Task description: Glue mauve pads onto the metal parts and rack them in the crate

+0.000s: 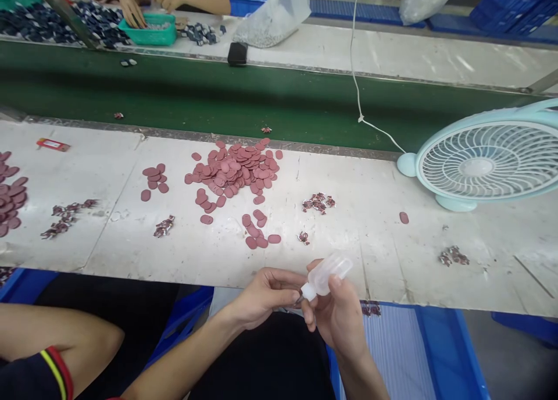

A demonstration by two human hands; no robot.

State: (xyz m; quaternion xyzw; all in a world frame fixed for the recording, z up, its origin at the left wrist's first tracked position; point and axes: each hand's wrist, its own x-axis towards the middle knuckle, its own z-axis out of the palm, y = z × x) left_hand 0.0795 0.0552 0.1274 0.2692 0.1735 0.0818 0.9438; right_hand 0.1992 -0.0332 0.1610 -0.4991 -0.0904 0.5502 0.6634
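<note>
In my right hand (344,313) is a small translucent squeeze bottle (331,272), tilted with its white cap pointing down and left. My left hand (270,295) is pinched at the bottle's tip, where a small dark bit shows between the fingers; what it is I cannot make out. Both hands are in front of the table's near edge, above my lap. Just beyond them on the table lie loose reddish oval pieces (257,232) and a small dark-red and silver part (304,238).
A big pile of reddish ovals (235,168) covers mid-table. Small clusters of metallic parts (319,203) lie around. A light-blue fan (479,161) stands at the right, its white cord (360,118) running upward. Beyond the green belt (174,92), other people's hands work near a teal basket (152,36).
</note>
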